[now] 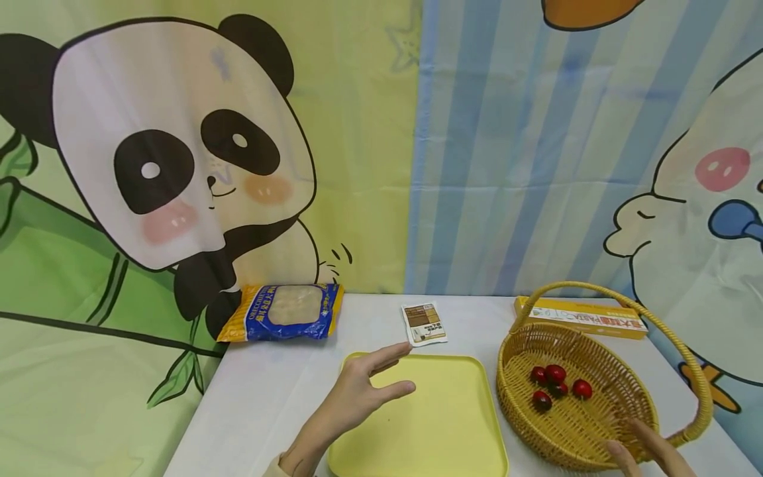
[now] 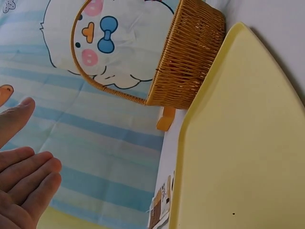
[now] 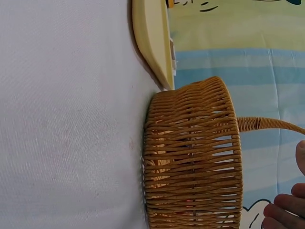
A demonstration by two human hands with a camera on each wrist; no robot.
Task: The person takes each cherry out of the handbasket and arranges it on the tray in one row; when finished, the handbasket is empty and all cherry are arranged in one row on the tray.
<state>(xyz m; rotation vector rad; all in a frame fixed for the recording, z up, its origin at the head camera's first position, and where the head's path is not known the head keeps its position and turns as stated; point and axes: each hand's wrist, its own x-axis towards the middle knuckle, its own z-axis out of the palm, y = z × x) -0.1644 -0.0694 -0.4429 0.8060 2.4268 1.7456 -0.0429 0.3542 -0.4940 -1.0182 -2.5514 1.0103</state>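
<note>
My left hand (image 1: 357, 391) hovers over the left part of a yellow tray (image 1: 444, 417). Its thumb stands apart from the straight fingers, and nothing lies between them. In the left wrist view the same hand (image 2: 28, 179) shows an empty palm side. At the bottom right of the head view, fingers of my right hand (image 1: 664, 454) overlap the near rim of a wicker basket (image 1: 514, 404), thumb and finger apart. Several small, shiny dark red fruits (image 1: 556, 374) lie inside the basket. The right wrist view shows the right fingertips (image 3: 281, 212) beyond the basket's rim, holding nothing.
A blue and yellow pasta bag (image 1: 235, 324) lies at the back left. Behind the tray is a small white and brown packet (image 1: 424, 324). A yellow pasta box (image 1: 620, 321) sits behind the basket, whose tall handle (image 1: 694, 371) arches over its right side.
</note>
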